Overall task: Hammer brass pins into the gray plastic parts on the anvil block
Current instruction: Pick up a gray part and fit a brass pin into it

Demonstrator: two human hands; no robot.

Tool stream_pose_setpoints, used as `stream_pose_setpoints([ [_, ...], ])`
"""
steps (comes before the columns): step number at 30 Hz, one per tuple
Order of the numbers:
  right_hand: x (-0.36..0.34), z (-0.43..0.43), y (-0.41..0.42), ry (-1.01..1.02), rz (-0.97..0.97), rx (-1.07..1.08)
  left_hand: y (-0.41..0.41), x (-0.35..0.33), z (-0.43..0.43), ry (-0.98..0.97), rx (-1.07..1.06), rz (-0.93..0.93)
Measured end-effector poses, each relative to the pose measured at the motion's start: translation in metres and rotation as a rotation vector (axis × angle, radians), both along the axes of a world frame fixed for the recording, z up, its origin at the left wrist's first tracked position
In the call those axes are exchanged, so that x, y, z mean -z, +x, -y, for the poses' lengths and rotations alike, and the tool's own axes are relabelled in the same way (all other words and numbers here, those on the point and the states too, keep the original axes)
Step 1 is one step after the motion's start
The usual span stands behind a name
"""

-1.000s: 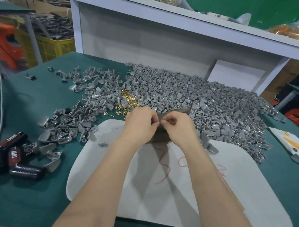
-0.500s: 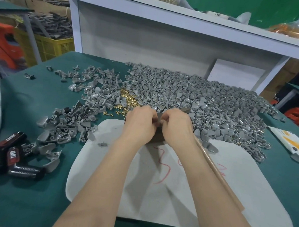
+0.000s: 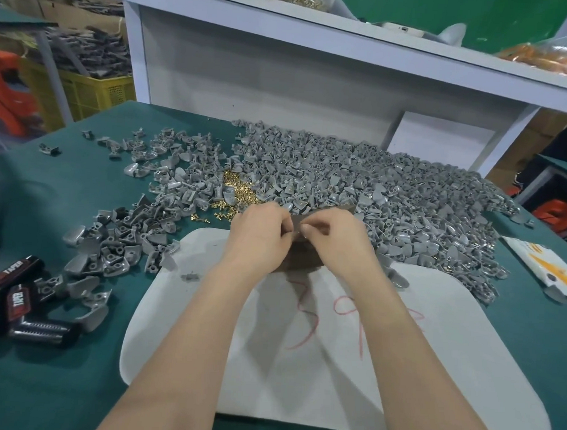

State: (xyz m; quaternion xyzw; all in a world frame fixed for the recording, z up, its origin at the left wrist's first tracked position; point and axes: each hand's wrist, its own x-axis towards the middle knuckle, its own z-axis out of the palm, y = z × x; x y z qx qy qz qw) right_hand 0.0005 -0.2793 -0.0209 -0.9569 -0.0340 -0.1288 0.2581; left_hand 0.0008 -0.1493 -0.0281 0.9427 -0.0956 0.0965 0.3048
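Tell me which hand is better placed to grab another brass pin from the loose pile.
Left, probably. The left hand sits right beside the brass pins, just beyond its knuckles; the right hand is across the anvil block, farther away.

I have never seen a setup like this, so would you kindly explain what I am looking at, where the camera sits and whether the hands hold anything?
There is no machine here: a person works with bare hands, and the pictures come from one camera worn on the head, looking down. The left hand and right hand meet, fingers curled, over a brown block at the far edge of a white pad. Whatever is between their fingertips is hidden. On the green table behind lies a large heap of gray plastic parts, with a small pile of brass pins in it. At the left lie black packs.
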Motion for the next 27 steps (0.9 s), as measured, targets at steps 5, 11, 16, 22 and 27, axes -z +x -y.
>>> stream_pose_setpoints([
  [5,0.012,0.050,-0.006,-0.061,-0.165,0.282,-0.001,0.000,0.001,-0.009,-0.008,-0.009],
  [11,0.016,0.053,-0.004,0.069,-0.260,0.279,-0.001,0.001,0.001,-0.005,-0.016,-0.014],
  [16,0.003,0.057,-0.020,0.174,-0.143,0.155,0.003,0.003,-0.002,0.013,-0.102,-0.016],
  [22,-0.006,0.043,-0.049,0.106,0.270,0.054,0.004,0.004,-0.001,0.036,-0.114,-0.006],
  [27,-0.007,0.037,-0.056,-0.096,0.023,-0.019,0.003,0.000,-0.002,0.000,-0.118,-0.030],
])
